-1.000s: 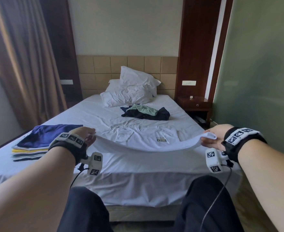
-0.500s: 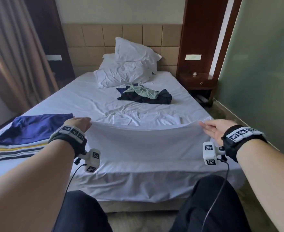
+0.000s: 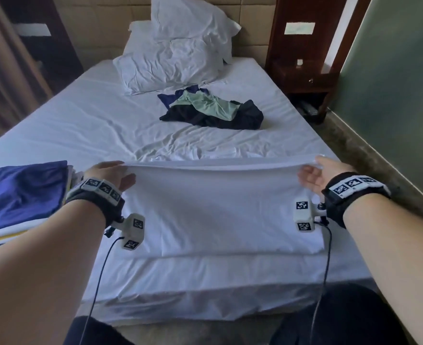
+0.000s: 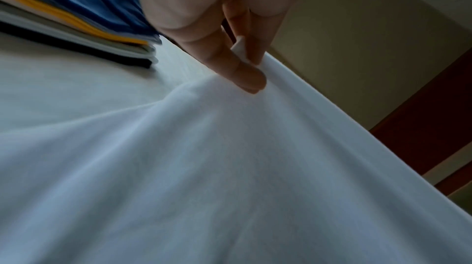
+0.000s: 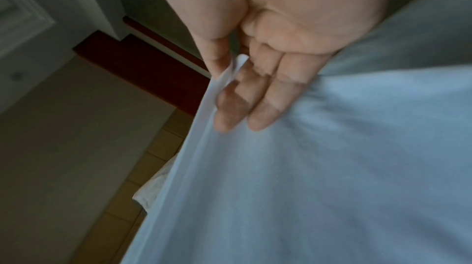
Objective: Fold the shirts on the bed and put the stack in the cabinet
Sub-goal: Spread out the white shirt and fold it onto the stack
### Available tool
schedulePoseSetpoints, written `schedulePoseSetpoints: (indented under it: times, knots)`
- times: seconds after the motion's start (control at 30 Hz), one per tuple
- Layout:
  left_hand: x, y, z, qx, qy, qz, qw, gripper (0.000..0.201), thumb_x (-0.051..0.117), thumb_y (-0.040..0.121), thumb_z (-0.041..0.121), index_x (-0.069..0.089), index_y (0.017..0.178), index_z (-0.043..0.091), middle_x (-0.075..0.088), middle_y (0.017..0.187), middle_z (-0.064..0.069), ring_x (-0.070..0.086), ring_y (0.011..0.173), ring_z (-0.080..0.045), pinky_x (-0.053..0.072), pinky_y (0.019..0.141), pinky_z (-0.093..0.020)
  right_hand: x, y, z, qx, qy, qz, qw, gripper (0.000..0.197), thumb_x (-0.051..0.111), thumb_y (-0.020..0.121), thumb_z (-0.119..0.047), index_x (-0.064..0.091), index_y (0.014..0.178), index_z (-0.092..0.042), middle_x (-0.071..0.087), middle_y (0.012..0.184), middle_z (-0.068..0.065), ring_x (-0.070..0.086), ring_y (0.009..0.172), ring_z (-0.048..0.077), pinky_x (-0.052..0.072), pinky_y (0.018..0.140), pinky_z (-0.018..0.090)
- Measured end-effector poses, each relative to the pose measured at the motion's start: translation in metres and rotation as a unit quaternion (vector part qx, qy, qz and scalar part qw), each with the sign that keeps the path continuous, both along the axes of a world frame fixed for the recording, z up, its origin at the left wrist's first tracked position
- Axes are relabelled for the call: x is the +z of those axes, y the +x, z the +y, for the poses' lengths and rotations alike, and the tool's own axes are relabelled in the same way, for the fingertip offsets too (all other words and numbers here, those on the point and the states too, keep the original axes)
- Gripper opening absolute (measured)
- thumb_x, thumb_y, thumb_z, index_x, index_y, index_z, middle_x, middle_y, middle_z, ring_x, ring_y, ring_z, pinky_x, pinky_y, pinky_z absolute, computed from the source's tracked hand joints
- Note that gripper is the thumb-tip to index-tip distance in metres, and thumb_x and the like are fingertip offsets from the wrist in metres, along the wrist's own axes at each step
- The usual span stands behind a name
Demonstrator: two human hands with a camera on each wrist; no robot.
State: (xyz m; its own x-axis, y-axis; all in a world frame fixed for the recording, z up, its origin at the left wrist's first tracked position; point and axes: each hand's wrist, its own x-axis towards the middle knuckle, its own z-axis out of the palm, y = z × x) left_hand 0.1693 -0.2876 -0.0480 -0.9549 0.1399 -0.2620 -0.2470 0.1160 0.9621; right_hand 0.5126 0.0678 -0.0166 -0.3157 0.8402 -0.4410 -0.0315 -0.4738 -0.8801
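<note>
My left hand (image 3: pixel 108 174) and right hand (image 3: pixel 323 175) each pinch 1 end of the raised edge of the white shirt (image 3: pixel 218 207), thumb against fingers, fabric clamped between. The shirt's long axis runs hand to hand; its body slopes from my fingertips toward me onto the bed (image 3: pixel 81 125). Both hands are equally near. The folded stack (image 3: pixel 18 195) lies just beside my left fingers; 1 unfolded pile (image 3: pixel 213 110) lies well beyond them. No legible writing appears on the shirt.
</note>
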Motion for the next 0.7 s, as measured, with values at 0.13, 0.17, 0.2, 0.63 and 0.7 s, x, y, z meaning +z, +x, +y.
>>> schedulePoseSetpoints:
  times: [0.13,0.17,0.2,0.63,0.7]
  knots:
    - [-0.008,-0.021,0.036,-0.006,-0.008,-0.009,1.000,0.022,0.078,0.084,0.007,0.077,0.105,0.014,0.077,0.089,-0.014,0.078,0.080,-0.025,0.063,0.073,-0.030,-0.022,-0.041,0.036,0.003,-0.028,0.030,0.999,0.029,0.055,0.103,-0.032,0.055,0.126,-0.014,0.073,0.106,0.013,0.075,0.090,0.025,0.057,0.069,0.039]
    - [-0.013,-0.029,0.046,0.003,-0.015,-0.009,1.000,0.018,0.077,0.085,0.009,0.076,0.103,0.015,0.077,0.085,-0.013,0.078,0.076,-0.024,0.063,0.068,-0.028,-0.029,-0.050,0.045,0.002,-0.032,0.031,0.999,0.032,0.057,0.102,-0.033,0.057,0.126,-0.013,0.073,0.107,0.013,0.076,0.090,0.025,0.058,0.072,0.039]
    - [-0.016,-0.035,0.055,0.014,-0.014,-0.003,1.000,0.015,0.075,0.088,0.013,0.075,0.103,0.015,0.077,0.083,-0.013,0.078,0.074,-0.023,0.062,0.063,-0.026,-0.036,-0.058,0.054,0.001,-0.034,0.029,0.999,0.034,0.059,0.100,-0.033,0.057,0.127,-0.012,0.074,0.107,0.014,0.076,0.091,0.025,0.059,0.075,0.040]
    - [-0.053,-0.141,0.149,0.045,-0.017,0.002,0.999,0.022,0.070,0.095,0.030,0.070,0.111,0.015,0.079,0.086,-0.012,0.078,0.077,-0.021,0.063,0.073,-0.031,-0.085,-0.154,0.147,-0.021,-0.020,0.061,0.998,0.032,0.052,0.104,-0.034,0.055,0.122,-0.008,0.076,0.103,0.011,0.077,0.089,0.022,0.061,0.076,0.036]
    - [-0.063,-0.145,0.154,0.033,0.016,0.020,0.999,0.023,0.075,0.092,0.023,0.072,0.113,0.013,0.077,0.100,-0.014,0.078,0.084,-0.019,0.063,0.077,-0.029,-0.088,-0.162,0.148,-0.001,-0.027,0.063,0.998,0.042,0.049,0.105,-0.031,0.046,0.141,-0.009,0.071,0.118,0.010,0.072,0.103,0.025,0.056,0.092,0.039]
